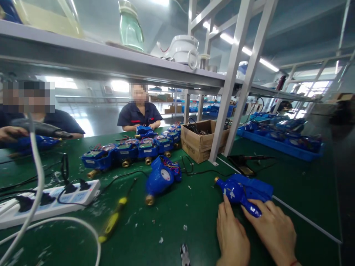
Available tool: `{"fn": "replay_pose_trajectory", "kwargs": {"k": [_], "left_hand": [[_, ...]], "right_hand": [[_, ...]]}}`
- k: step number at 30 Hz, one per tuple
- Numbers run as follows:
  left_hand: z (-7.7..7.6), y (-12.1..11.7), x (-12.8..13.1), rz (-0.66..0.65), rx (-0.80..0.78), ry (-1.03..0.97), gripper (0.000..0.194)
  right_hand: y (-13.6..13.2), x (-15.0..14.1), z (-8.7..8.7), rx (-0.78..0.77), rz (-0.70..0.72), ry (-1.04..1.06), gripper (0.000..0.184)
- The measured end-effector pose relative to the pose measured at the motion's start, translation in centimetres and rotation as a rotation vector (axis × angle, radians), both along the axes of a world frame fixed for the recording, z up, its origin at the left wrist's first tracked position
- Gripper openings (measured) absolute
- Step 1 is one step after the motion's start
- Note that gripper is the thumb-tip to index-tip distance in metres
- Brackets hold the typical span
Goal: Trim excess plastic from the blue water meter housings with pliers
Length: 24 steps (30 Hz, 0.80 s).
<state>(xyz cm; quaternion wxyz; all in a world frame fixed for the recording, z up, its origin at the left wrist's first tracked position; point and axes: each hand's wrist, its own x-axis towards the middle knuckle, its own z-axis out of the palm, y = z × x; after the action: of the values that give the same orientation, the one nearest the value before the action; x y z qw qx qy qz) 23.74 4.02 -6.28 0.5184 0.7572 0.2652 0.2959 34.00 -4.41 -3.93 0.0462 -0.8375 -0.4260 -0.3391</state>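
At the right of the table a blue water meter (pixel 234 189) lies on its side or face down, with pale marks on its body and a brass pipe end pointing up and left. A flat blue part (pixel 257 188) is beside it, perhaps its box. My right hand (pixel 273 227) is closed, its thumb and fingers around the meter's near blue pipe end. My left hand (pixel 233 232) has its fingers stretched forward, the index fingertip touching the meter's lower edge; its thumb is hidden. Left of them lies another blue water meter (pixel 161 179), its dial visible and coloured wires in its open box.
A yellow screwdriver (pixel 113 220), cutters (pixel 184 254) and a white power strip (pixel 74 195) lie on the green table. Several open meters (pixel 127 151) stand in a row. A cardboard box (pixel 196 146), shelf posts (pixel 233 81), a soldering iron (pixel 252 157) and a blue tray (pixel 288 146) are behind. Two co-workers (pixel 140 114) sit opposite.
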Motion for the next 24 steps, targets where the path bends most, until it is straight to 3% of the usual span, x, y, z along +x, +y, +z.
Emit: {"fn": "replay_pose_trajectory", "kwargs": {"k": [3, 7, 9, 15, 21, 24], "left_hand": [[-0.6, 0.3, 0.5, -0.022, -0.177, -0.1, 0.063], [-1.0, 0.7, 2.0, -0.016, -0.928, -0.371, 0.073], [-1.1, 0.7, 2.7, -0.016, -1.119, -0.453, 0.08], [-1.5, 0.1, 3.5, -0.017, -1.136, -0.528, 0.099], [-1.2, -0.5, 3.1, -0.058, -1.106, -0.499, 0.097], [-0.6, -0.9, 2.4, -0.104, -0.983, -0.419, 0.089]], "right_hand": [[0.2, 0.4, -0.4, -0.005, -0.047, 0.021, 0.032], [0.3, 0.7, -0.9, 0.007, -0.082, 0.063, 0.031], [0.3, 0.8, -1.1, 0.007, -0.089, 0.077, 0.031], [0.1, 1.1, -1.3, -0.017, -0.082, 0.095, 0.03], [0.2, 0.7, -0.9, -0.041, -0.097, 0.109, 0.03], [0.4, 0.6, -0.8, -0.026, -0.079, 0.129, 0.03]]}}
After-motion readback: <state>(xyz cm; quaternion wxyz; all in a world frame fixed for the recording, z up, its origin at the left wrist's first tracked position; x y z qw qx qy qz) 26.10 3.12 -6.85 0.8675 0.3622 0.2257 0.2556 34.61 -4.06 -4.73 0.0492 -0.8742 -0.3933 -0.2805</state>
